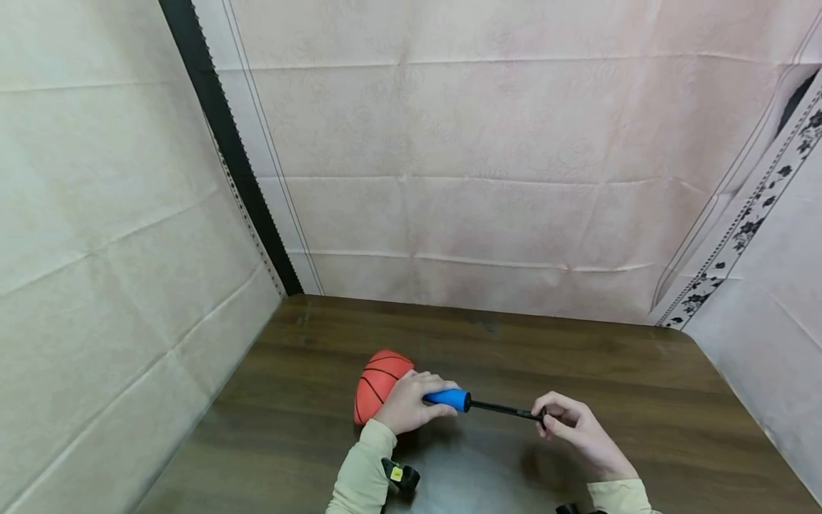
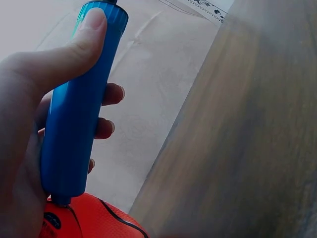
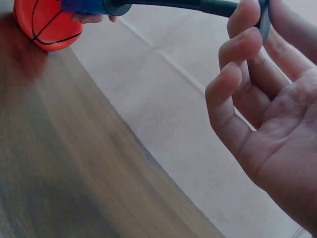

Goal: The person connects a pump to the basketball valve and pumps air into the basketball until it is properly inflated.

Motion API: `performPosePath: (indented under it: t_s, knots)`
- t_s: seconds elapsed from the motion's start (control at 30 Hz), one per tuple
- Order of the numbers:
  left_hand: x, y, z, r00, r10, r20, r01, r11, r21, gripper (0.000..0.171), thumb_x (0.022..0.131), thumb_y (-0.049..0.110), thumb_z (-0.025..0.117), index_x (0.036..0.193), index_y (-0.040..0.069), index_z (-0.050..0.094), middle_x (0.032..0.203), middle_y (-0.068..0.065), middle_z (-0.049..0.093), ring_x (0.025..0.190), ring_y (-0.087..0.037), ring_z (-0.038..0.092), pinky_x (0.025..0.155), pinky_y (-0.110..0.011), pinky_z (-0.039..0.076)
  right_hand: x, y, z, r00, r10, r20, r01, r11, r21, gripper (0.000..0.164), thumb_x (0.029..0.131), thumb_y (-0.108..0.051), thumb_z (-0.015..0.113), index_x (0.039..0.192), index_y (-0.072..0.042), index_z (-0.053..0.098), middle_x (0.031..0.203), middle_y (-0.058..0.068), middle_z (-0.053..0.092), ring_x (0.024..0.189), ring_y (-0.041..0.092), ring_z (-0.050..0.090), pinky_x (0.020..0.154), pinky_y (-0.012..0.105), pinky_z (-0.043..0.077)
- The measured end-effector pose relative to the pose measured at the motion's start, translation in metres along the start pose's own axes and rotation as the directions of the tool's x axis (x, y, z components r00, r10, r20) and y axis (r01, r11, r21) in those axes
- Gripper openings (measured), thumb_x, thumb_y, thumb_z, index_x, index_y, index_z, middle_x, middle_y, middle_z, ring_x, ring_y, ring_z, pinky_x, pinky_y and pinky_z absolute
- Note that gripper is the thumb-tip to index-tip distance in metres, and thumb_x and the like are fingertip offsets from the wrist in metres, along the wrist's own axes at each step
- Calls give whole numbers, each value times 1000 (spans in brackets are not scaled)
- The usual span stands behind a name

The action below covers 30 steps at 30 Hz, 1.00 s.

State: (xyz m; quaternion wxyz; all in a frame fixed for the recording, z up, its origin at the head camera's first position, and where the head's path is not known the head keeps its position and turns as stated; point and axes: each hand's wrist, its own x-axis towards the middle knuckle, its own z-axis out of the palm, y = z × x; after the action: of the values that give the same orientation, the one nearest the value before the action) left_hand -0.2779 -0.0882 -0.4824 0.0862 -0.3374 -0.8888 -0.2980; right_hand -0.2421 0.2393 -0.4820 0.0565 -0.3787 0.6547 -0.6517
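One smooth blue cylindrical hand pump [image 1: 454, 400], one orange-red ball with black basketball lines [image 1: 379, 385] and two bare hands are here. The hand pump is held over the dark brown wood-grain table [image 1: 308, 428], its thin black rod [image 1: 501, 408] drawn well out of the ribbed collar and ending in a small dark handle [image 3: 265, 21]. Its narrow tip meets the ball (the left wrist view shows this best), which sits at the pump's left end, its outline uneven.

The left hand [image 1: 412, 404] grips the blue barrel, thumb along it, and hides part of both barrel and ball from the head view. The right hand [image 1: 574, 427], at the pump's other end, pinches the handle between thumb and curled fingers.

Near the pump, on the left wrist, is one black device with a yellow-green label [image 1: 399, 474]. Well beyond the pump hangs a creased pale cloth [image 1: 488, 157]; a black strip [image 1: 225, 135] stands to its far left, a black-flowered white border [image 1: 748, 228] to its far right.
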Motion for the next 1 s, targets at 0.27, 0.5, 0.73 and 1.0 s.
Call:
performPosePath:
  t_s: [0.27,0.5,0.73,1.0]
  knots:
    - [1,-2,-2,999,0,-39,2,999,33,40,85,41,71,122,25,67,109,6,71,97,-11,60,88,-32,44,17,6,22,994,111,-17,-109,987,116,25,102,0,36,114,-10,57,82,-8,60,66,9,52,59,34,42]
    - [6,2,6,993,27,-112,-18,996,82,39,84,42,72,119,25,68,106,6,72,92,-11,63,83,-29,45,44,17,52,965,237,-112,-218,963,156,19,105,-15,39,115,-8,54,78,-6,58,67,2,55,62,24,46]
    - [7,4,18,981,81,-175,-60,991,123,39,83,43,73,116,22,70,101,6,73,88,-11,64,79,-28,44,50,25,61,940,315,-134,-306,948,81,32,105,-22,42,120,6,46,80,2,55,65,6,53,64,25,47]
    - [2,3,16,987,87,-134,-79,995,64,37,84,40,73,117,24,69,102,7,73,90,-10,63,82,-27,45,39,25,51,946,323,-29,-319,943,95,28,104,-17,42,122,4,49,88,5,55,70,7,52,69,28,46]
